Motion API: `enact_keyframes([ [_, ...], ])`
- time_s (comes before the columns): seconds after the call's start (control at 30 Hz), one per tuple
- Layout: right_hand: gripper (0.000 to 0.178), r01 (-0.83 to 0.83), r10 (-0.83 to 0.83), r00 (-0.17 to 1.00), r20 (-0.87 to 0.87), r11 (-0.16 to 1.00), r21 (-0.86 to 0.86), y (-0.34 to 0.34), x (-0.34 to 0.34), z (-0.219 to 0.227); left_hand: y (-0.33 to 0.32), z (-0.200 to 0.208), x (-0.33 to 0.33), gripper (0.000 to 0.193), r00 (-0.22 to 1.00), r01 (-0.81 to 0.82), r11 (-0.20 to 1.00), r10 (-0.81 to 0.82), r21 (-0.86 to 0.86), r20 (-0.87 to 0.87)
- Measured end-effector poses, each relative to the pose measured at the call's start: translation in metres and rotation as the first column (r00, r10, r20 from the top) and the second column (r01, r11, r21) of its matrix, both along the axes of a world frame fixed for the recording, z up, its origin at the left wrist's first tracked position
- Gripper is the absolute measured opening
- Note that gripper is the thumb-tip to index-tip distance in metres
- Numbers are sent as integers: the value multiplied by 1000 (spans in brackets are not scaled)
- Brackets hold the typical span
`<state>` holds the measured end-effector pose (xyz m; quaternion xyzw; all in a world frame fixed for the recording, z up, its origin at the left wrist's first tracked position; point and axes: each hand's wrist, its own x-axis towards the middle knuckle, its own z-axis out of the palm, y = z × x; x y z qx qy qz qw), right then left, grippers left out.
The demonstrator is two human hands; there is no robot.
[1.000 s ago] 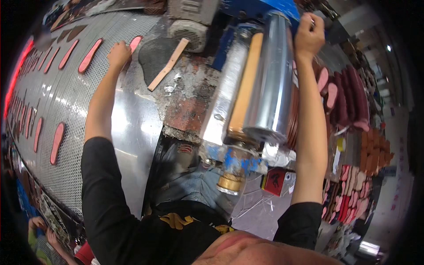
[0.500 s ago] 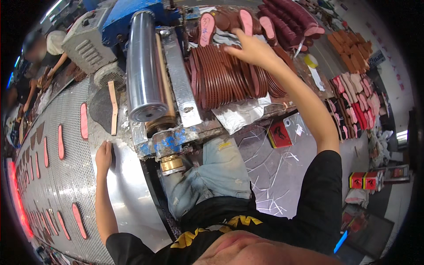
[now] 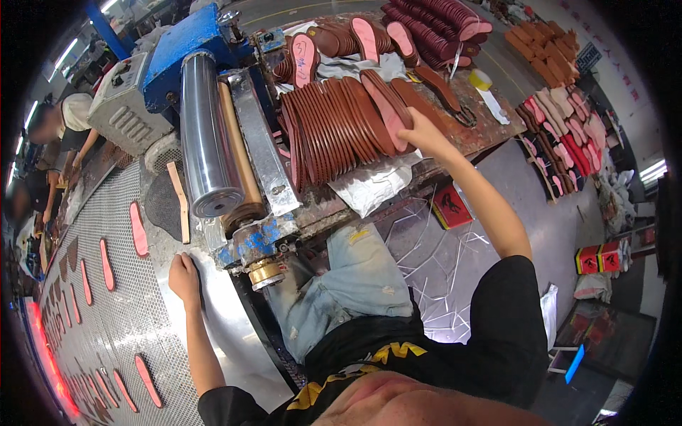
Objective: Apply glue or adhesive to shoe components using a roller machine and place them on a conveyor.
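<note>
A long row of brown shoe soles point(image 3: 334, 128) stands on edge, packed together on the worn bench in front of me. At the right end of this row my right hand point(image 3: 428, 136) is closed, thumb and fingers gripping a brown sole with a pink face point(image 3: 386, 117). My left hand point(image 3: 185, 279) is curled closed over the smooth metal sheet point(image 3: 224, 323), beside the perforated conveyor; what its fingers hold, if anything, is hidden. Between my hands is a machine with a shiny steel roller point(image 3: 206, 135). A flat wooden stick point(image 3: 180, 202) lies by a dark mesh pad point(image 3: 162, 206) beyond my left hand.
Pink insoles point(image 3: 139, 231) lie spaced along the perforated conveyor point(image 3: 124, 298). Behind the row are more soles point(image 3: 366, 39) and maroon stacks point(image 3: 433, 32). A yellow tape roll point(image 3: 481, 79) sits on the bench's right side. Another person point(image 3: 74, 117) works at far left.
My right hand has come down from above the row to its right end and taken hold of a sole there. My left hand has curled more. The whole view has shifted slightly.
</note>
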<state>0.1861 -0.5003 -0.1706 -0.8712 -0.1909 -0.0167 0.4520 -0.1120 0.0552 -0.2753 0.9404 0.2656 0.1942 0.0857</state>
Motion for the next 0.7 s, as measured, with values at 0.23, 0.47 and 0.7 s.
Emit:
enact_keyframes([
  [0.23,42,247,-248,966,-67,821,514,-47,-61,47,-67,10,-12,33,899,115,905,81,-411,430],
  [0.47,48,-194,244,928,-280,962,194,-21,-193,16,-240,44,-40,38,979,180,614,-38,-768,199],
  [0.7,52,-177,608,557,-566,753,634,19,-253,-56,-262,64,-39,65,843,394,-185,-318,-900,434],
])
